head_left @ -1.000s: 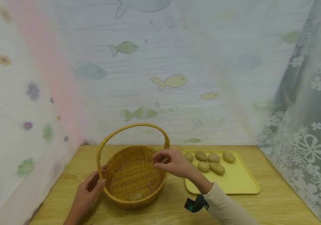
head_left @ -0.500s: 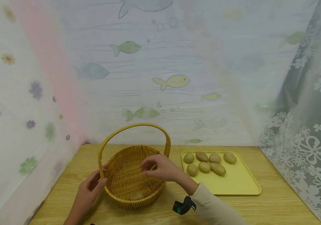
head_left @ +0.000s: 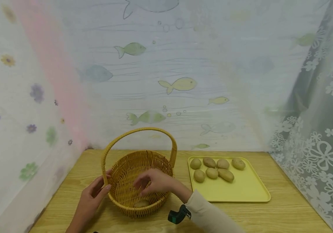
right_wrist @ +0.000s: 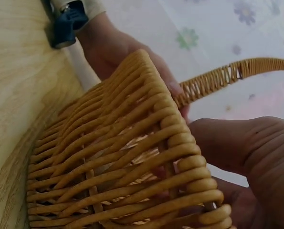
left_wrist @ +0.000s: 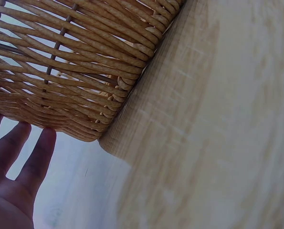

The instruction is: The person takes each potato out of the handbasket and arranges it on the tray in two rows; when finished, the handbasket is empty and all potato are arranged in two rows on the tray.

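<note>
A round wicker basket (head_left: 138, 212) with a tall arched handle stands on the wooden table, left of centre in the head view. My left hand (head_left: 89, 197) holds its left side at the foot of the handle, thumb in front and fingers behind. In the left wrist view, fingertips (left_wrist: 46, 136) touch the woven rim. One potato (head_left: 142, 203) lies inside the basket, near the front wall. My right hand (head_left: 156, 182) reaches over the right rim into the basket, fingers bent loosely downward and nothing seen between them. In the right wrist view the wicker wall partly hides those fingers.
To the right of the basket a yellow tray (head_left: 242, 192) lies on the table (head_left: 286, 210), with several potatoes (head_left: 212, 173) grouped at its back left. Printed curtains with fish and flowers enclose the table at the back and both sides.
My right hand has moved left and down, from above the basket's right rim to inside it above the potato. The left hand has kept its place on the basket.
</note>
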Motion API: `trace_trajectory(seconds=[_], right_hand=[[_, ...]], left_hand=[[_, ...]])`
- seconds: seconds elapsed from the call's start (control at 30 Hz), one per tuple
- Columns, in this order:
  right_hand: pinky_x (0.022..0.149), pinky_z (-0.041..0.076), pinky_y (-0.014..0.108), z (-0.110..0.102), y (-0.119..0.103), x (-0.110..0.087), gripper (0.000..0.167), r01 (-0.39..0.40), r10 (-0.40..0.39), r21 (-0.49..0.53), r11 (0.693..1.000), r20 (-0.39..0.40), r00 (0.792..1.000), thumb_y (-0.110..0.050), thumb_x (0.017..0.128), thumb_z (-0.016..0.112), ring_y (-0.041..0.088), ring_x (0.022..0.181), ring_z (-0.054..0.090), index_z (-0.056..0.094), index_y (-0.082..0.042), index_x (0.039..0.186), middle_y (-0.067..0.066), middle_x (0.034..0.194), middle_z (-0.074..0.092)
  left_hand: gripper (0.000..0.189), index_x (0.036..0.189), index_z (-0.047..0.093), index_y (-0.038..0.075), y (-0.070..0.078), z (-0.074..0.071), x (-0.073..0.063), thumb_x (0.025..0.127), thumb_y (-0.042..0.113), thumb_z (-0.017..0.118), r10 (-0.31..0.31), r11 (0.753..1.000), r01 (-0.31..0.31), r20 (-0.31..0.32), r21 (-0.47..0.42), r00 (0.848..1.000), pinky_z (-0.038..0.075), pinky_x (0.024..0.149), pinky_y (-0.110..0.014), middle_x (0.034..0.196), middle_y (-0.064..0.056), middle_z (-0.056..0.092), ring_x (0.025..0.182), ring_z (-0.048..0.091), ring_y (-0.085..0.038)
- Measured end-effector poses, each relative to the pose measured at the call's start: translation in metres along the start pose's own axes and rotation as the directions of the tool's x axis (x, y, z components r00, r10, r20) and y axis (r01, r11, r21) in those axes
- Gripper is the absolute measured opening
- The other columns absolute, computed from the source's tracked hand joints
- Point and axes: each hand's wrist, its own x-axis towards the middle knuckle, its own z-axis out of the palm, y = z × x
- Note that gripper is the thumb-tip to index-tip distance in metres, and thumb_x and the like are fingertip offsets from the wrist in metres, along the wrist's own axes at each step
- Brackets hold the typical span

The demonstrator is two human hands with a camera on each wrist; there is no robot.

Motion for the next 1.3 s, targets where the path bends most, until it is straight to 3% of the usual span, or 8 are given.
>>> trace_trajectory(seconds=[0.13,0.27,0.37,0.6,0.9,1.13,1.3], right_hand=[[0.087,0.058,0.026,-0.0004,0.0041,0.0021,0.040,-0.060,0.048,0.086,0.994,0.134,0.990,0.005,0.089,0.080,0.018,0.102,0.072,0.070,0.002,0.129,0.014,0.117,0.073],[0.088,0.057,0.025,-0.0016,0.0063,0.0045,0.044,-0.127,0.085,0.128,0.984,0.289,0.953,0.010,0.091,0.074,0.011,0.101,0.070,0.066,0.004,0.134,0.018,0.122,0.071],[0.086,0.057,0.024,-0.0010,0.0073,0.0055,0.043,-0.138,0.094,0.114,0.984,0.325,0.941,0.011,0.092,0.071,0.009,0.098,0.069,0.065,0.006,0.134,0.020,0.121,0.071],[0.088,0.056,0.022,-0.0007,0.0055,0.0035,0.034,-0.137,0.118,0.050,0.989,0.274,0.955,0.003,0.094,0.074,0.005,0.099,0.069,0.071,0.000,0.128,-0.002,0.113,0.074],[0.094,0.052,0.019,-0.0005,0.0066,0.0019,0.030,-0.052,0.077,-0.129,0.990,0.195,0.978,-0.003,0.101,0.068,0.001,0.111,0.063,0.071,-0.007,0.131,-0.005,0.125,0.070],[0.095,0.050,0.017,0.0037,0.0086,0.0044,0.040,-0.006,0.054,-0.260,0.966,0.181,0.982,-0.001,0.094,0.077,0.001,0.116,0.062,0.071,-0.009,0.133,-0.006,0.131,0.068],[0.091,0.051,0.015,0.0071,0.0074,0.0072,0.041,-0.015,0.074,-0.318,0.948,0.171,0.982,-0.006,0.094,0.080,-0.002,0.112,0.062,0.072,-0.012,0.133,-0.009,0.129,0.068]], left_hand=[[0.043,0.150,0.053,0.001,0.0001,0.0003,-0.0001,0.107,0.003,0.058,-0.007,1.000,0.007,-0.004,0.000,1.000,0.046,0.102,-0.018,0.157,-0.014,0.048,0.141,0.045,-0.008],[0.043,0.150,0.053,0.000,0.0008,0.0002,0.0001,0.108,0.004,0.058,-0.010,1.000,0.010,-0.002,-0.001,1.000,0.046,0.102,-0.017,0.158,-0.015,0.047,0.141,0.045,-0.007],[0.044,0.151,0.052,0.001,0.0013,0.0005,0.0004,0.108,0.005,0.058,-0.019,1.000,0.019,-0.001,0.000,1.000,0.047,0.102,-0.017,0.158,-0.014,0.047,0.141,0.045,-0.006],[0.041,0.148,0.053,-0.003,0.0018,0.0011,0.0003,0.107,0.003,0.058,0.018,1.000,-0.018,0.003,0.000,1.000,0.046,0.102,-0.017,0.157,-0.018,0.047,0.142,0.045,-0.008],[0.038,0.145,0.055,-0.005,0.0009,0.0008,0.0008,0.107,0.002,0.058,0.045,0.999,-0.045,0.002,0.012,0.999,0.047,0.101,-0.017,0.157,-0.018,0.047,0.141,0.045,-0.008],[0.041,0.148,0.054,-0.002,0.0016,0.0021,0.0006,0.108,0.003,0.058,0.017,1.000,-0.017,-0.003,0.015,1.000,0.047,0.101,-0.017,0.157,-0.016,0.048,0.140,0.046,-0.007],[0.044,0.151,0.052,0.000,0.0023,0.0011,0.0003,0.108,0.003,0.058,0.000,1.000,0.000,-0.005,0.016,1.000,0.047,0.101,-0.016,0.157,-0.015,0.048,0.140,0.046,-0.005]])
